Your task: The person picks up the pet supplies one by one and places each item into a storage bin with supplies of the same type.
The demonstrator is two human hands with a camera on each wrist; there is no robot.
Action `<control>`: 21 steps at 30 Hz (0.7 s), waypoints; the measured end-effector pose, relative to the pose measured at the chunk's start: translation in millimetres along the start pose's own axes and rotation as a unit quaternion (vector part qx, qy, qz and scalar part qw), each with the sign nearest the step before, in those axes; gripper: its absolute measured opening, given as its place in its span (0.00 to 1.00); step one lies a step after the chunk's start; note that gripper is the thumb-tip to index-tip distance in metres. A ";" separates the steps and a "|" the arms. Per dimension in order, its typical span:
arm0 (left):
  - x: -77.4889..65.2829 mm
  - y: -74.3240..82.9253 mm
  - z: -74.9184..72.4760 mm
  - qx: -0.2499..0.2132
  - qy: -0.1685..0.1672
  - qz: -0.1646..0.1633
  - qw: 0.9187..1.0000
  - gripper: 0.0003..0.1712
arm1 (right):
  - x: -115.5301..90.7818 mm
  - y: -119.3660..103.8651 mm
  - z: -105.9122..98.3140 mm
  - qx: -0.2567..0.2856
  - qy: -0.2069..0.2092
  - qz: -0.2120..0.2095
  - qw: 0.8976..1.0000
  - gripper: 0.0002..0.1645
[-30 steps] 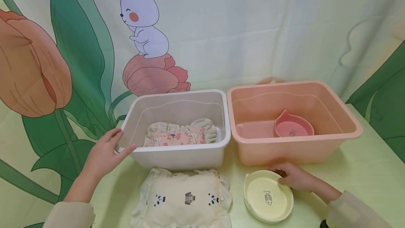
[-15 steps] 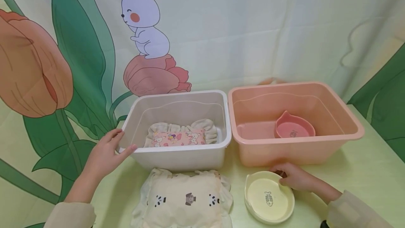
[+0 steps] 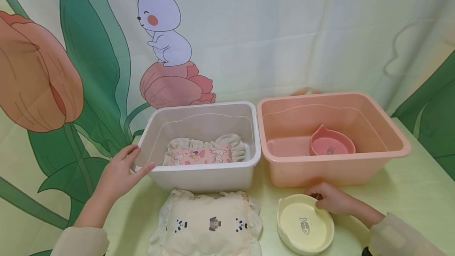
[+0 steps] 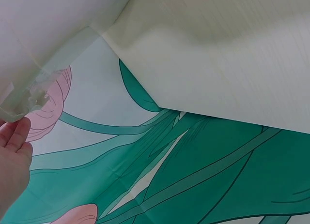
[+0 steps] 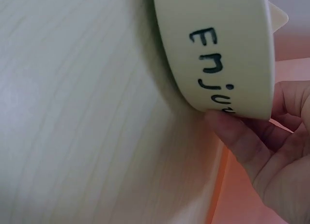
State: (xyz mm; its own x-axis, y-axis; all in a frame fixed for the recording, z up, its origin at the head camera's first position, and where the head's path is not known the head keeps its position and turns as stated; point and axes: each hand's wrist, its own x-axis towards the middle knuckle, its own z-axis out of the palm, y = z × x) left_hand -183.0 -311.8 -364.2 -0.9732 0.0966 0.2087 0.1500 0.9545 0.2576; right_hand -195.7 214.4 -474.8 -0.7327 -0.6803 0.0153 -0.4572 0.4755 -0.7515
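Note:
My left hand (image 3: 119, 175) holds the front left corner of a white plastic bin (image 3: 200, 179), its thumb along the front rim. In the left wrist view its fingertips (image 4: 22, 129) meet the rim's edge. A yellow cat-eared bowl (image 3: 306, 224) with a small fish drawing inside is pinched at its back right edge by my right hand (image 3: 328, 198). The right wrist view shows lettering on the bowl's outer wall (image 5: 213, 54), one finger at its base and others by its rim. Inside the white bin lies a pink ruffled pillow (image 3: 202, 155) with rabbit prints.
A peach bin (image 3: 320, 173) stands right beside the white one, with a pink cat-eared bowl (image 3: 330, 141) in it. In front of the white bin lies a cream ruffled pillow (image 3: 213, 224) with animal prints. A printed curtain (image 3: 266, 34) hangs behind the table (image 3: 419, 196).
The yellow bowl has shifted slightly right and toward me in the head view, still pinched by my right hand. My left hand stays on the white bin's corner.

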 end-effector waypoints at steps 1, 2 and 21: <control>0.0 0.0 0.0 0.000 -0.001 -0.001 1.000 0.44 | 0.0 0.2 0.0 -0.002 0.000 -0.004 1.000 0.20; -0.1 0.0 0.0 0.000 -0.001 -0.001 1.000 0.44 | 0.0 0.3 0.0 -0.002 0.000 -0.008 1.000 0.20; 0.6 -1.9 2.2 -0.002 0.004 0.000 1.000 0.44 | 2.6 -6.4 -7.4 -0.012 -0.023 -0.028 0.999 0.20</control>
State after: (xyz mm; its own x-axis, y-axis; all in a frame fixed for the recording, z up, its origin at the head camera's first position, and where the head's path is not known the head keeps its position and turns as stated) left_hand -184.3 -313.0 -366.6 -0.9718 0.0940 0.2163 0.1504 0.9535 0.2614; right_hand -198.5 213.7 -465.0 -0.6816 -0.7313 0.0255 -0.5096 0.4494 -0.7337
